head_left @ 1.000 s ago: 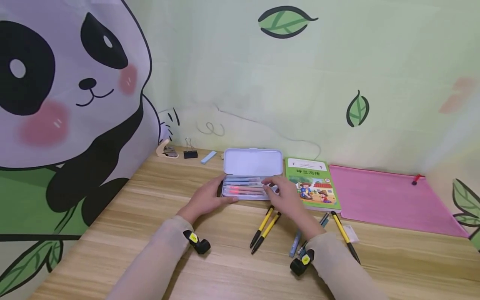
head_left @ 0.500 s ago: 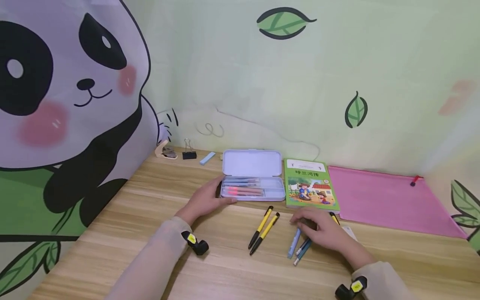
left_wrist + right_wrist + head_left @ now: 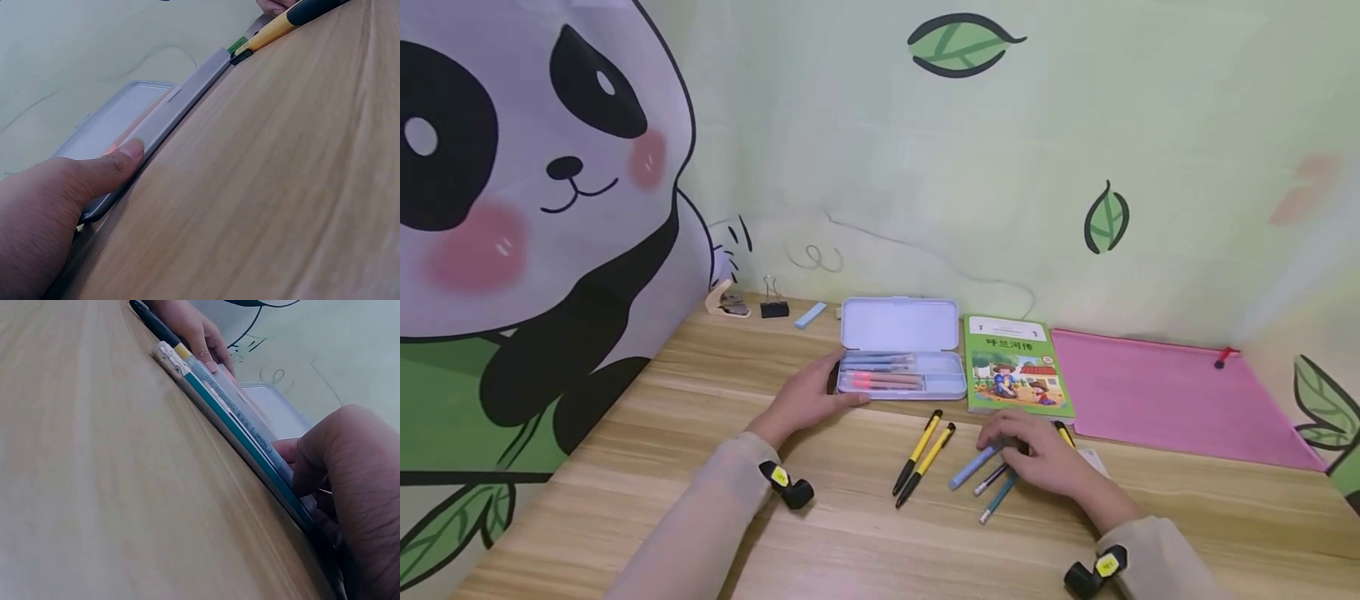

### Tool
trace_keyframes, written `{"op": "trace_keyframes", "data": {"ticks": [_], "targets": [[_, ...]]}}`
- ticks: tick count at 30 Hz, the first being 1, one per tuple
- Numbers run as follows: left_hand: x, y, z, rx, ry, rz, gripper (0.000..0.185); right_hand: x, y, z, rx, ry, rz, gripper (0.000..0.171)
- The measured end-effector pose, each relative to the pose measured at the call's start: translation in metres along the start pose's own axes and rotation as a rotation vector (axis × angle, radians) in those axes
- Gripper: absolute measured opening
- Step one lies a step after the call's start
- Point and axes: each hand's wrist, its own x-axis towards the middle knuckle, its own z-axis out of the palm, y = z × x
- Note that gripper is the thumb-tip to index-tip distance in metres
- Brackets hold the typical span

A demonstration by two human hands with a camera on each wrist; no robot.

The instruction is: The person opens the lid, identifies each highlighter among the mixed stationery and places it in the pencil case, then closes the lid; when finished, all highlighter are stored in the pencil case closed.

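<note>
An open lilac pencil case [image 3: 943, 385] lies on the wooden desk with several pens inside. My left hand [image 3: 811, 398] grips its left end, thumb [image 3: 122, 159] pressed on the front wall of the case [image 3: 165, 115]. Nearer me, my right hand [image 3: 1026, 450] curls over the ends of a light blue pen [image 3: 972, 467] and two thin pencils [image 3: 996, 492], pinching them together against the desk. In the right wrist view the same pens [image 3: 231, 409] run side by side under my fingers [image 3: 340, 469]. Two yellow-and-black pens [image 3: 923, 457] lie loose between my hands.
A green picture book [image 3: 1015, 364] lies right of the case, then a pink folder [image 3: 1172, 396]. Another yellow pen [image 3: 1063, 433] pokes out behind my right hand. A stapler [image 3: 726, 302], binder clip [image 3: 772, 308] and blue eraser [image 3: 810, 314] sit by the wall.
My right hand left the case, came down onto the blue pen and pencils, and has swung their tips to the left. The left hand stayed on the case.
</note>
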Motion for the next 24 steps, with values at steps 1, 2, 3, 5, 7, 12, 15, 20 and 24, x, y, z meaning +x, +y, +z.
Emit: {"op": "trace_keyframes", "data": {"ticks": [1,2,3,5,7,12,15,20,24], "targets": [[0.0000,-0.0004,0.0003,-0.002,0.000,0.003,0.101,-0.0001,0.0005,0.0004,0.000,-0.001,0.005,0.036],[-0.0001,-0.0007,0.0007,-0.001,0.000,0.004,0.101,-0.0003,0.0009,0.0008,0.001,-0.001,0.007,0.036],[0.0001,-0.0011,0.0010,0.001,0.000,0.002,0.100,-0.0003,0.0011,0.0011,0.002,-0.001,0.012,0.035],[0.0004,-0.0015,0.0014,0.000,0.001,0.002,0.100,-0.0002,0.0013,0.0013,0.001,-0.002,0.017,0.035],[0.0010,-0.0016,0.0013,0.000,0.002,0.001,0.101,0.0001,0.0011,0.0011,-0.007,-0.004,0.021,0.035],[0.0012,-0.0016,0.0004,-0.006,0.004,0.012,0.101,0.0008,-0.0018,0.0004,-0.046,-0.018,0.053,0.033],[0.0012,-0.0017,0.0003,-0.002,0.003,0.013,0.101,0.0009,-0.0041,-0.0002,-0.060,-0.028,0.067,0.031],[0.0011,-0.0021,0.0005,-0.006,0.003,0.022,0.101,-0.0005,-0.0057,-0.0013,-0.051,-0.056,0.038,0.026],[0.0010,-0.0017,0.0007,-0.005,0.003,0.023,0.100,-0.0016,-0.0053,-0.0015,-0.036,-0.074,0.017,0.023]]}}
